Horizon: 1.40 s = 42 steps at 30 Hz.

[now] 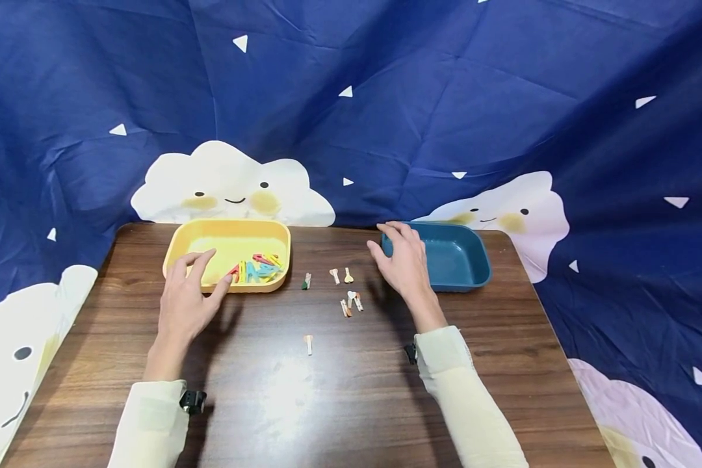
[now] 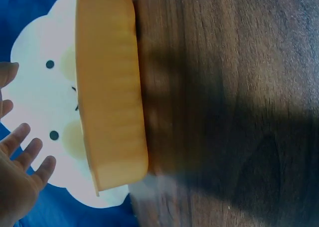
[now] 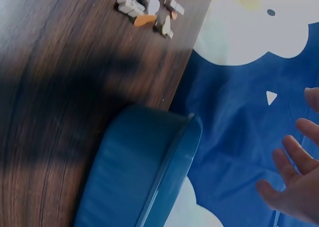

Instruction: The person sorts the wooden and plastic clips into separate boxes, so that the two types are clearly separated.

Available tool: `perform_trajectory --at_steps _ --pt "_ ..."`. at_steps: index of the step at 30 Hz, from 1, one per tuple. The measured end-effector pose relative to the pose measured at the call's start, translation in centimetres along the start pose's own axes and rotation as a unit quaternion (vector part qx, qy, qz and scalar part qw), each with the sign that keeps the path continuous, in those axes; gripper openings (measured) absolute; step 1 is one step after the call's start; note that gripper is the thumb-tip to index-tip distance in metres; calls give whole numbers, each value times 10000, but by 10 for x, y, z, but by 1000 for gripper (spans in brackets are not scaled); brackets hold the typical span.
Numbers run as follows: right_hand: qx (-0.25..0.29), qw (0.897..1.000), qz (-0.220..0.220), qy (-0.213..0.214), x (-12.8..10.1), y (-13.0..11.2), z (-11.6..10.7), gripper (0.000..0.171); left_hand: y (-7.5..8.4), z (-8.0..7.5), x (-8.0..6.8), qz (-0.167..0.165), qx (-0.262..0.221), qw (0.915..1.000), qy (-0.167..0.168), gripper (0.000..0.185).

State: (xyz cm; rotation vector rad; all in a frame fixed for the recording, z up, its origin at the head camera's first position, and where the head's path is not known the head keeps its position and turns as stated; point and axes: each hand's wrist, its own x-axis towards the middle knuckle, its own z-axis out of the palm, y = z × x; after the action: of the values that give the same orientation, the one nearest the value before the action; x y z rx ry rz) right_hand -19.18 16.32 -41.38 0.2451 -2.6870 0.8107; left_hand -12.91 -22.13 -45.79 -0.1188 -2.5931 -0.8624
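My left hand [image 1: 186,304] hovers over the near left corner of a yellow tray [image 1: 228,225], fingers spread and relaxed, holding nothing. Several coloured plastic clothespins [image 1: 260,268], in red, yellow and blue, lie in the tray's right part. Over the left side of a dark teal tray [image 1: 453,257] is my right hand [image 1: 408,270], its fingers loosely bent and nothing in them. The teal tray shows a bare floor. Between the trays, several mini wooden clothespins [image 1: 351,299] with small decorations lie on the table. The wrist views show both hands raised above the tray rims.
Everything stands on a dark wood-grain table [image 1: 351,403]. One mini clothespin [image 1: 309,344] lies apart, closer to the front; another with a green decoration [image 1: 307,281] is near the yellow tray. A blue cloth [image 1: 386,117] with cloud prints hangs behind the table.
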Motion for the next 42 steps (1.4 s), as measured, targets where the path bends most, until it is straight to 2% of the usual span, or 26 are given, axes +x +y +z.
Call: perform_trajectory --at_steps 10,20,27,35,42 --pt "-37 9997 182 171 -9 18 -12 43 4 6 -2 29 -3 10000 57 55" --pt "-57 9988 451 180 -19 34 -21 45 11 10 -3 -51 -53 9999 -157 51" --pt "-124 9982 547 225 -25 47 -28 45 15 18 -3 98 -91 9996 -266 49" --pt "-262 9964 757 267 -33 67 -34 45 24 32 -6 444 -175 9983 -340 47" --pt "-369 9934 1054 259 -44 89 -41 44 28 41 -9 415 -130 9976 -541 52"
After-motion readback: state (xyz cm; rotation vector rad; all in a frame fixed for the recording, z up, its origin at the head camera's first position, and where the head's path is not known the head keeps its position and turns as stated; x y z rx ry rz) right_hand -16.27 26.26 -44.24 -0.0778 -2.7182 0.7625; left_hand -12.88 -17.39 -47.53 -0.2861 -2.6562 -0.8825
